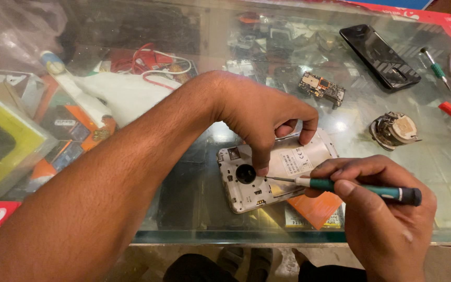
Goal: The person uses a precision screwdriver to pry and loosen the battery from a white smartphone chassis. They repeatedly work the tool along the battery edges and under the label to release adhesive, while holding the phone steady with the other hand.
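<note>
Circuit board (322,89) behind opened phone (275,169), on glass table (194,177).

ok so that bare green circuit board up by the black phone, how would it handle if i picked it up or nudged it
The circuit board is thin and small, so probably stiff and light. Its exposed components suggest it is fragile; edges look the safer grip. Lying flat on the smooth glass table, it would likely slide when pushed, not roll or tip.

Bare glass (194,172) left of the open phone (272,172); circuit board (322,89) and round part (394,129) crowding behind and right
</note>
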A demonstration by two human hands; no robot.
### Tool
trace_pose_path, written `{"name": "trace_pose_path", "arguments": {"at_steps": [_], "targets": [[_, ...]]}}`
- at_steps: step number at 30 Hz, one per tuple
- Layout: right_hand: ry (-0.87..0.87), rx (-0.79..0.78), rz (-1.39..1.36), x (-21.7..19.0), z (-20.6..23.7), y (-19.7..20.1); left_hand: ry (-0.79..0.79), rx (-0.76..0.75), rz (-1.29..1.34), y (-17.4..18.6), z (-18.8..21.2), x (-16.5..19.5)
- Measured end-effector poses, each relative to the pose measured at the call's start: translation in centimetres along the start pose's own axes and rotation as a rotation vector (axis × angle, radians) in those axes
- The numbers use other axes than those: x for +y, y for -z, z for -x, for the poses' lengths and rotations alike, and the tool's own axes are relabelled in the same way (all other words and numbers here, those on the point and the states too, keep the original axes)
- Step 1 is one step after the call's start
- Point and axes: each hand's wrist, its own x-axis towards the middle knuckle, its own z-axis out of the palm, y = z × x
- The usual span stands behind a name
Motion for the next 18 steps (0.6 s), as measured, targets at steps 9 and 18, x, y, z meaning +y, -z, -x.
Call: {"name": "trace_pose_path", "arguments": {"at_steps": [9, 18], "targets": [[-0.004, 0.0, 0.013, -0.1, 0.01, -0.02, 0.035, -0.009, 0.006, 0.02, 0.08, 0.17], [0.049, 0.104, -0.154, 0.25, 0.39, 0.36, 0.017, 0.025, -0.048, -0.36, 0.07, 0.81]]}}
